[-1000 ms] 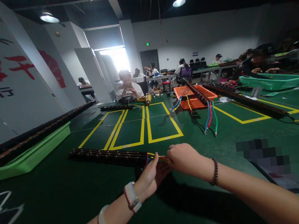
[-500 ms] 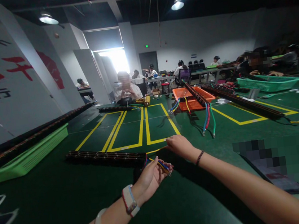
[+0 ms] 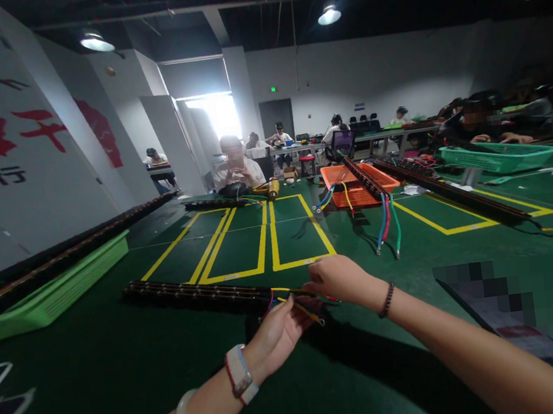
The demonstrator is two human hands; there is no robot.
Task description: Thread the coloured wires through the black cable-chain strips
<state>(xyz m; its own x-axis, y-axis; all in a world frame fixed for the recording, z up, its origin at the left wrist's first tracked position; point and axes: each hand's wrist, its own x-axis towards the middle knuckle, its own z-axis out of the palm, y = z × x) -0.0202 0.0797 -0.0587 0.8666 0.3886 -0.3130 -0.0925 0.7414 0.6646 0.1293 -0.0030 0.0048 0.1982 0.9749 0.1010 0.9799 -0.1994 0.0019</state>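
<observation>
A long black bar assembly (image 3: pixel 196 294) with copper-coloured strips lies in front of me, its right end sprouting several thin coloured wires. My left hand (image 3: pixel 277 338), palm up, has its thumb and fingers closed around some of these wires; an orange-yellow wire (image 3: pixel 310 311) ending in a ring terminal (image 3: pixel 321 322) sticks out past the fingers. Just above and to the right, my right hand (image 3: pixel 343 281) is bent down with its fingers pinched at a yellow wire (image 3: pixel 287 290) from the same end. Its fingertips are partly hidden, and a small red tip shows beneath them.
A green basket (image 3: pixel 83 277) bearing another long bar stands at left. Beyond the yellow tape outlines sits an orange basket (image 3: pixel 360 195) with bars and hanging wires. A dark flat device (image 3: pixel 517 325) lies at right. Co-workers sit farther back, one near a teal basket (image 3: pixel 502 158).
My right hand has turned downward and brought the yellow wire closer to my left hand. The wires in my left hand have shifted slightly right. The view has tilted up a little.
</observation>
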